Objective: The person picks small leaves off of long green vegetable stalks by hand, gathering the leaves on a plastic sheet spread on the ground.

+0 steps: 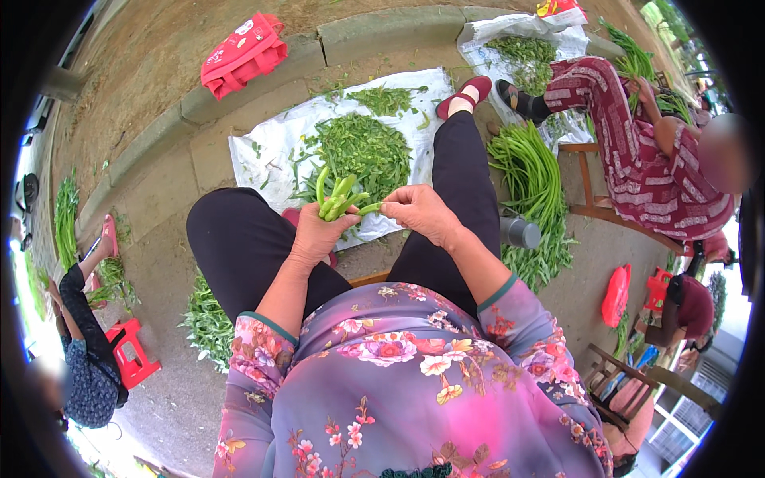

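Observation:
My left hand (315,237) is closed around a small bunch of short, pale green vegetable stems (340,197) above my lap. One stem sticks out toward the right, and my right hand (424,213) pinches its end between thumb and fingers. Past my knees, a heap of picked green leaves and stem pieces (362,147) lies on a white plastic sheet (259,159). To my right rests a large pile of long green stalks (530,171) with leafy ends. More leafy greens (209,323) are on the ground by my left thigh.
A grey metal cup (522,233) stands beside my right thigh. The red bag (244,57) sits by the stone curb (390,32). One person (637,151) sits close on the right, another (92,382) on the left near a red stool (131,354).

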A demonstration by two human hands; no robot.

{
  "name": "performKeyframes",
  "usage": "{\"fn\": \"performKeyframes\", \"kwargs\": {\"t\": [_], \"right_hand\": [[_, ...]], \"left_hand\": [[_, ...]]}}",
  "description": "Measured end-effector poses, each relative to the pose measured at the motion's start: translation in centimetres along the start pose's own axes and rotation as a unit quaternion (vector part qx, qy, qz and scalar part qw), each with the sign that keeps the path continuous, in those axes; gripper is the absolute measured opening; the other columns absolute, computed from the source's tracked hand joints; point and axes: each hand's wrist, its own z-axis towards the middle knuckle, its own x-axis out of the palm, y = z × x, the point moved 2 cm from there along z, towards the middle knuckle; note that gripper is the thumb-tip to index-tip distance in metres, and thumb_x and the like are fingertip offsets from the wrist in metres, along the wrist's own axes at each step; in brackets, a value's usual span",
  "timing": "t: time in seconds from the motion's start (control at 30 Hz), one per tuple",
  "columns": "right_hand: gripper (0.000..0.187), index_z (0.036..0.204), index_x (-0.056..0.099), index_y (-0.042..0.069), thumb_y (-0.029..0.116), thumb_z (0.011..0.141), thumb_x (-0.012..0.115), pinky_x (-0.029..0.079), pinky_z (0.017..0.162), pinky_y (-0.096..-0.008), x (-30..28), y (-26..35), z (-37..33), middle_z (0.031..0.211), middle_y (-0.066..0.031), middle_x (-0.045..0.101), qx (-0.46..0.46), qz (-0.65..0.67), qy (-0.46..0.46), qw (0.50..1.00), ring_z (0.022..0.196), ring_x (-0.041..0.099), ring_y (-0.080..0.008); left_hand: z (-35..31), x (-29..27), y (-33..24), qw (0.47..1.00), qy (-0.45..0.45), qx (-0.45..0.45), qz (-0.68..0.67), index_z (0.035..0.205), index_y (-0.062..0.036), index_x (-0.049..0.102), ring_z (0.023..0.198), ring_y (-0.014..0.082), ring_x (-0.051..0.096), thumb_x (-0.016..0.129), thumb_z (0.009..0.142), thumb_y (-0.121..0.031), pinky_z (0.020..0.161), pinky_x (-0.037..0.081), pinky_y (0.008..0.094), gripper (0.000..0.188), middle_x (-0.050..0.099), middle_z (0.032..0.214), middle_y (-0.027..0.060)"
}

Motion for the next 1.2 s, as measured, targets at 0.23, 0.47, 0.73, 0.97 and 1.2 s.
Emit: {"fn": "performKeyframes", "kwargs": {"t": [0.23, 0.47, 0.73, 0.97, 1.2], "right_hand": [[0.020, 0.081, 0.063, -0.002, 0.017, 0.079, 0.059, 0.040, 0.054, -0.0239, 0.6, -0.2, -0.3, 0.065, 0.0001, 0.056, -0.049, -0.084, -0.045, 0.994, 0.058, 0.049, -0.0068], [0.024, 0.076, 0.063, -0.004, 0.020, 0.072, 0.058, 0.047, 0.058, -0.0317, 0.7, 0.3, -0.5, 0.064, -0.0121, 0.061, -0.072, -0.167, -0.069, 0.981, 0.058, 0.058, -0.0179], [0.020, 0.072, 0.062, -0.001, 0.018, 0.068, 0.058, 0.047, 0.059, -0.0338, -0.1, 0.7, -0.5, 0.063, -0.0138, 0.061, -0.124, -0.237, -0.025, 0.963, 0.057, 0.059, -0.0237], [0.019, 0.070, 0.063, -0.001, 0.016, 0.065, 0.059, 0.048, 0.058, -0.0343, 0.0, 2.2, -0.4, 0.064, -0.0158, 0.061, -0.121, -0.284, 0.059, 0.949, 0.058, 0.059, -0.0263], [0.020, 0.070, 0.064, 0.000, 0.019, 0.063, 0.059, 0.048, 0.059, -0.0360, 0.2, 3.6, 0.2, 0.064, -0.0154, 0.061, -0.131, -0.350, 0.143, 0.916, 0.060, 0.059, -0.0292]], "left_hand": [[-0.2, 0.0, 0.4, 1.000, 0.006, -0.011, 0.024, 0.085, -0.0019, 0.068, 0.068, 0.0072, 0.056, 0.073, 0.072, -0.003, 0.062, 0.045, 0.0234, 0.014, 0.064, 0.076, 0.0008], [-0.1, 0.1, 0.8, 1.000, 0.010, -0.020, 0.017, 0.086, -0.0015, 0.068, 0.067, 0.0069, 0.056, 0.073, 0.072, -0.004, 0.061, 0.045, 0.0232, 0.015, 0.064, 0.075, 0.0006], [-0.2, 0.6, 0.4, 0.999, 0.044, -0.012, 0.020, 0.089, -0.0012, 0.069, 0.070, 0.0076, 0.058, 0.072, 0.073, -0.003, 0.065, 0.047, 0.0239, 0.016, 0.066, 0.078, 0.0024], [-0.3, 0.4, 0.4, 0.996, 0.072, -0.033, 0.035, 0.089, -0.0010, 0.069, 0.070, 0.0079, 0.058, 0.072, 0.073, -0.003, 0.066, 0.047, 0.0248, 0.016, 0.067, 0.079, 0.0035], [-0.4, 0.1, -0.3, 0.993, 0.097, -0.023, 0.064, 0.089, -0.0012, 0.069, 0.071, 0.0080, 0.058, 0.072, 0.072, -0.002, 0.066, 0.047, 0.0254, 0.017, 0.067, 0.079, 0.0036]]}}
